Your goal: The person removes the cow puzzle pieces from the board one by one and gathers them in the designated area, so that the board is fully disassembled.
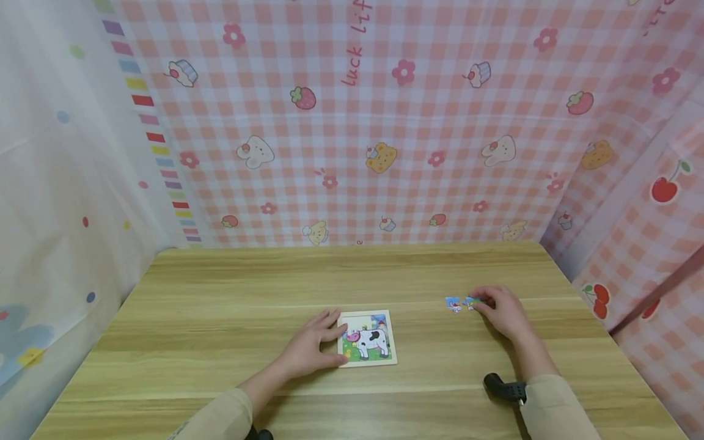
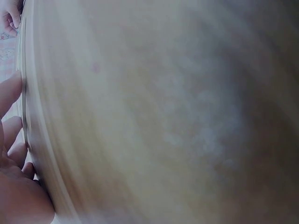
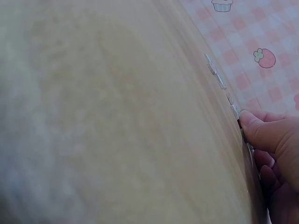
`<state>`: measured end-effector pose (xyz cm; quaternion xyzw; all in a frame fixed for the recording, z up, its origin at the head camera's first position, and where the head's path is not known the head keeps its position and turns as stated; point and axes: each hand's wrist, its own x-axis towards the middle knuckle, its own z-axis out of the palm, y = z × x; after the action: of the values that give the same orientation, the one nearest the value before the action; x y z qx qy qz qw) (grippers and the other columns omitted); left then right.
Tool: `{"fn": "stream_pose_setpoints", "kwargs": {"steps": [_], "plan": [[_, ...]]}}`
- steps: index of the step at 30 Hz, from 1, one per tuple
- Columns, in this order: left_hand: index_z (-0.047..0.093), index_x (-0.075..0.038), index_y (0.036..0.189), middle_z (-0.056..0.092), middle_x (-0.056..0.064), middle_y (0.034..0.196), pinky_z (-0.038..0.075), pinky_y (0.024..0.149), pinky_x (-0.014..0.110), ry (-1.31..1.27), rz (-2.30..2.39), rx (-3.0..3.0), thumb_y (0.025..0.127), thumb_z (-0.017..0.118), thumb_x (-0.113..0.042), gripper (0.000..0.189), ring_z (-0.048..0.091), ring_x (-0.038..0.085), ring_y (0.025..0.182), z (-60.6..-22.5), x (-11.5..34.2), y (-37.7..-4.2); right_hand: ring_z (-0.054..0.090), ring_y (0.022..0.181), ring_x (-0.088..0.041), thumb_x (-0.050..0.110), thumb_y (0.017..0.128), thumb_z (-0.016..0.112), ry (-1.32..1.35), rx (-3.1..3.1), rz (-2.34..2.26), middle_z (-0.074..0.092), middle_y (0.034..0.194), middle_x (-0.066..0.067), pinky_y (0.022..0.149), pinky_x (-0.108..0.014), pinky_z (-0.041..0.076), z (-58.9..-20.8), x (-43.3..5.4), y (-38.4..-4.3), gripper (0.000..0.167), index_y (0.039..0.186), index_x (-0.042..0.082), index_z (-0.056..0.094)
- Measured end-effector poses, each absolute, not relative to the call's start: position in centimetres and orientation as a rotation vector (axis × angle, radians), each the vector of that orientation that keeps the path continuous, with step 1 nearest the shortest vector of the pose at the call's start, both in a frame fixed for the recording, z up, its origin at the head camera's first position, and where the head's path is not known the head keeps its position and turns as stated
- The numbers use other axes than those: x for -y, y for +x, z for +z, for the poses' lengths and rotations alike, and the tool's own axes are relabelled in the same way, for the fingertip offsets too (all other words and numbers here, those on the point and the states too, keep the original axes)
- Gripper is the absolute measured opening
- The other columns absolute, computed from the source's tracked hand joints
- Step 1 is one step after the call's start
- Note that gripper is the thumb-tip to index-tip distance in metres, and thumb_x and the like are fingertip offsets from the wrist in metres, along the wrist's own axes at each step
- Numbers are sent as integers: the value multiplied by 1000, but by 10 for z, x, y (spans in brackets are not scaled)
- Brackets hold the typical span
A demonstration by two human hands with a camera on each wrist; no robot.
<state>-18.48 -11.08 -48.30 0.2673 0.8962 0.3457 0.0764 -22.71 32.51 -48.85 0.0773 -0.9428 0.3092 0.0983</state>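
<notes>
A square cow jigsaw puzzle (image 1: 367,338) in a pale wooden frame lies on the table, with a bare white patch at its upper left. My left hand (image 1: 313,343) rests at its left side, thumb and fingers spread and touching the frame. Further right, my right hand (image 1: 502,311) pinches a small colourful puzzle piece (image 1: 470,302) at the table surface. Just left of that lies another puzzle piece (image 1: 453,304), blue at the top. In the right wrist view the pieces appear edge-on beside my thumb (image 3: 254,128). The left wrist view shows only some left fingers (image 2: 11,93).
The wood-grain table (image 1: 247,287) stretches around both hands. A pink checked curtain (image 1: 352,122) hangs behind it, with more cloth at both sides. Black curved wrist mounts (image 1: 503,389) stick out from the sleeves.
</notes>
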Motion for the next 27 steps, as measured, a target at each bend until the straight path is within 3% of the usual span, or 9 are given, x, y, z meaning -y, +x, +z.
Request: {"fn": "stream_pose_setpoints", "kwargs": {"steps": [27], "plan": [[57, -6, 139, 30, 13, 158, 16, 115, 61, 798, 1040, -2689, 84, 79, -36, 66, 19, 39, 147, -484, 111, -185, 57, 96, -33, 5, 92, 68, 204, 2770, 953, 63, 103, -18, 83, -49, 46, -491, -325, -225, 17, 109, 0, 70]]}}
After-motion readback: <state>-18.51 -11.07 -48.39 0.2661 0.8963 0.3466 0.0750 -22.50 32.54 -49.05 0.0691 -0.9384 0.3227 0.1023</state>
